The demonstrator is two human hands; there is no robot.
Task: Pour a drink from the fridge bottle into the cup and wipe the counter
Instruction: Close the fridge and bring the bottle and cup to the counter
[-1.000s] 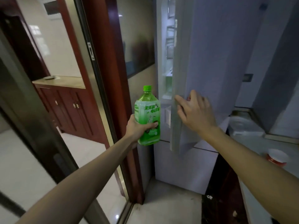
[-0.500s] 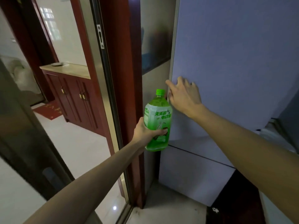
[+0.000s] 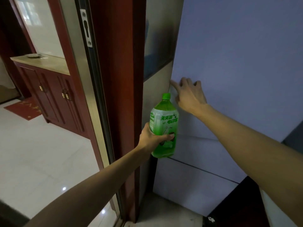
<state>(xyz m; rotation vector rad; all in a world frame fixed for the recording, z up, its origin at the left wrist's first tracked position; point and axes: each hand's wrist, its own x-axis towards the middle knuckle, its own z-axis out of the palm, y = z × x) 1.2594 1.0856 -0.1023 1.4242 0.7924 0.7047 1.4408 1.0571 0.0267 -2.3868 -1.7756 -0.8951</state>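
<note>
The left hand (image 3: 153,139) comes in from the lower left of the frame and grips a green plastic bottle (image 3: 164,126) round its lower half, thumb across the front of the label and fingers curled behind. The bottle stands upright in the middle of the frame, in the air and off any surface. Its green cap is screwed on, and green liquid fills it up into the neck. It hangs just in front of the left edge of the fridge, level with the seam between the upper door and the panel below.

The right hand (image 3: 191,95) reaches in from the right edge of the frame and lies open against the pale blue-grey fridge door (image 3: 242,59). Its fingers are spread and fairly straight and hold nothing. The forefinger points to the door's left edge, just above the bottle cap. The fingertips seem to touch the door, though the dim light makes the contact hard to judge. The door sits flush, with no gap showing along its side. The lower fridge panel (image 3: 188,185) runs beneath it down to the floor.

Left of the fridge stands a dark red wooden door frame (image 3: 118,76), and beside it a metal sliding-door rail with a latch plate (image 3: 86,28). Through the doorway in the upper left are a red cabinet (image 3: 55,97) with a beige top, a small dish (image 3: 33,55) on that top, a red mat (image 3: 23,108) and glossy white floor tiles (image 3: 42,154).
</note>
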